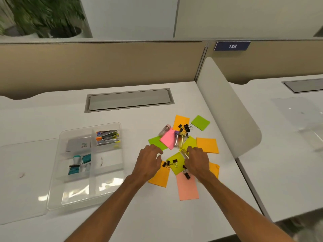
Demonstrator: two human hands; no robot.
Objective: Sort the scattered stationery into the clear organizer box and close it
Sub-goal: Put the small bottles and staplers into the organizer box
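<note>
The clear organizer box lies open on the white desk at left, with staplers in its far right compartment and teal items in a middle one. Right of it lies a scatter of sticky notes: orange, pink, green. Black binder clips and small clear tubes lie among them. My left hand hovers palm down at the pile's left edge, fingers apart. My right hand is over the pile's middle, fingers closed on a gold-coloured tube.
The box's clear lid lies flat to the left of the box. A grey cable hatch sits at the desk's back. A white divider panel borders the desk on the right. A beige partition stands behind.
</note>
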